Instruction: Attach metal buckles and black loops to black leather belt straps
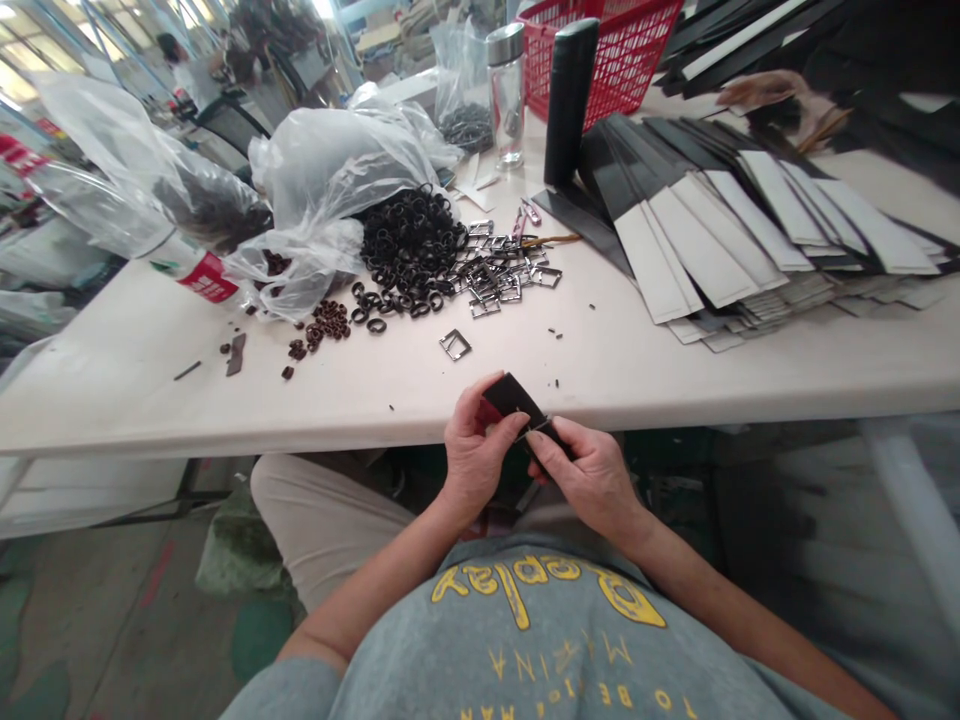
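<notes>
Just past the table's front edge, my left hand (478, 448) pinches a black strip (514, 396) between thumb and fingers. My right hand (592, 468) grips the same strip from the other side, its thumb close to my left thumb. A small metal piece, apparently a buckle, shows between the two thumbs; its outline is partly hidden. One loose square metal buckle (455, 345) lies on the table beyond my hands. Farther back is a pile of metal buckles (499, 272), beside a heap of black rings (412, 240).
Brown small loops (328, 322) lie left of the rings. Behind are plastic bags (337, 150), a plastic bottle (184, 262), a glass bottle (507, 110), a black flask (570, 105) and a red basket (622, 60). Stacked strips (720, 235) cover the right side. A person (180, 75) is far left.
</notes>
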`<action>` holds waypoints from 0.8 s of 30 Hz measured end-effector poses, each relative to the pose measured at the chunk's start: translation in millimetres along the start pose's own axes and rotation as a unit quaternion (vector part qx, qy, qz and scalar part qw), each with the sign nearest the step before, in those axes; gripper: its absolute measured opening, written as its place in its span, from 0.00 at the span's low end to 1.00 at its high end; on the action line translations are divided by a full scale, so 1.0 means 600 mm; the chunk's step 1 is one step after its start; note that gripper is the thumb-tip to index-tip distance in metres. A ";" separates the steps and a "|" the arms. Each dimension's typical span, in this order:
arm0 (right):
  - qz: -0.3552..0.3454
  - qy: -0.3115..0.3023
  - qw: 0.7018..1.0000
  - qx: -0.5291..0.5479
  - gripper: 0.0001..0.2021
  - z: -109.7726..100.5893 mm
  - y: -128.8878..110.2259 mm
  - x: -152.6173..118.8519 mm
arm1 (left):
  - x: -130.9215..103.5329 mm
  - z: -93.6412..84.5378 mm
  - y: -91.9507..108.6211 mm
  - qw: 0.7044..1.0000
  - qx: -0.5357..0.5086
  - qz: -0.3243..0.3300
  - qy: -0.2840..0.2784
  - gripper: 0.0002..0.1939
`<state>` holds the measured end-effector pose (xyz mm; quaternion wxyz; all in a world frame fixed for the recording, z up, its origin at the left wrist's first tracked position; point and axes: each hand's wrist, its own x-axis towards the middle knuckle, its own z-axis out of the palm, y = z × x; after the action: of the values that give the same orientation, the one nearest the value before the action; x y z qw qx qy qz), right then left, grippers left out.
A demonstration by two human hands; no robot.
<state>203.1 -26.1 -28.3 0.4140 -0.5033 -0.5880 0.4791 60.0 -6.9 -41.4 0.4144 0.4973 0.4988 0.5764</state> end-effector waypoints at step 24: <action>-0.014 -0.118 0.984 -0.135 0.16 -0.057 0.001 -0.017 | 0.001 -0.040 0.024 0.866 -0.232 -0.315 -0.310 0.35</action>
<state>237.7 -31.1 -22.3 0.2764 -0.4862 -0.6987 0.4462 36.4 -12.7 -27.1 0.8110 0.3559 0.3265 0.3302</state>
